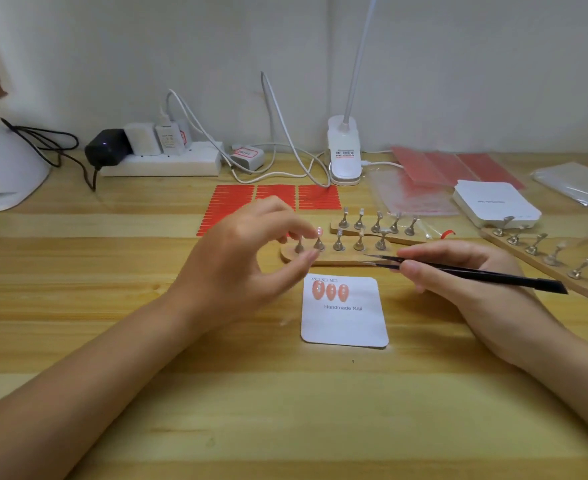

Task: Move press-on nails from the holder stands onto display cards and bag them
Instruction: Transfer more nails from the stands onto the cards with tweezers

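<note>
A white display card point(346, 320) printed "Handmade Nail" lies on the table with three pink nails point(331, 291) stuck along its top left. Just behind it is a wooden holder stand point(341, 259) with metal pegs. One small pink nail point(319, 232) sits at the top of the second peg, at the fingertips of my left hand point(247, 251), whose thumb and fingers curl around that end of the stand. To the right, my right hand point(458, 271) grips black tweezers point(465, 270) with their tips pointing left over the stand.
A second stand point(372, 233) and a third stand point(541, 258) hold bare pegs. Red adhesive-tab sheets point(278, 199), a stack of white cards point(495, 204), clear bags point(576, 185), a clip lamp point(344, 154), a power strip point(161, 162) and a white nail lamp point(1, 168) ring the back.
</note>
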`<state>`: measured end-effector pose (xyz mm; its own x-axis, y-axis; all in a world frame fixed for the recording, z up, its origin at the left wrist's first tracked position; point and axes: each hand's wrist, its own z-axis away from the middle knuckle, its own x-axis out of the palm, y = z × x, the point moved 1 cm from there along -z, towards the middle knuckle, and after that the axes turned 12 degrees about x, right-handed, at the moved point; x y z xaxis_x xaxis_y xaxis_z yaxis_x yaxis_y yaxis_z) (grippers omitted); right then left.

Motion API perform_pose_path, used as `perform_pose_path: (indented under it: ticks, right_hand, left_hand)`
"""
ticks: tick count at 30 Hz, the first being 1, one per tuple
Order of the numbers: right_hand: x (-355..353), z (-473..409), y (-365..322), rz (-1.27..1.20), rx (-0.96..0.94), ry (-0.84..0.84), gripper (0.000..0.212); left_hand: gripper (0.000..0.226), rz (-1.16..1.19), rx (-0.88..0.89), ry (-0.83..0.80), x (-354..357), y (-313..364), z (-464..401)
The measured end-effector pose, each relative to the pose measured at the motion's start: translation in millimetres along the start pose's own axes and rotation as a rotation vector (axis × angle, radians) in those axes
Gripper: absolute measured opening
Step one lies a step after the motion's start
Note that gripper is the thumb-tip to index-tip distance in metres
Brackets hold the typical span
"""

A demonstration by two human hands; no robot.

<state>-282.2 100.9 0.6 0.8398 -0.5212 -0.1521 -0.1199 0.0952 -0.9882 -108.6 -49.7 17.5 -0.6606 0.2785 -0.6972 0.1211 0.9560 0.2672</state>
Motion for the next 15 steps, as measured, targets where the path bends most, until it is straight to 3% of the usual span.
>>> perform_pose_path:
  ticks: [3, 9, 15]
  right_hand:
    - [-0.5, 0.2, 0.3, -0.013, 0.016, -0.012, 0.027]
    - [0.1, 2.0, -0.4, 0.019, 0.009, -0.025, 0.029]
    - [-0.5, 0.8, -0.3, -0.024, 0.005, 0.035, 0.025]
  left_hand:
    - [0.027, 0.0, -0.055, 0.034, -3.4, -9.1, -9.8]
    - [0.055, 0.119, -0.298, -0.099, 21.9, -22.3, -14.8]
    - [0.029, 0.281, -0.454, -0.006, 36.4, -28.1, -16.4]
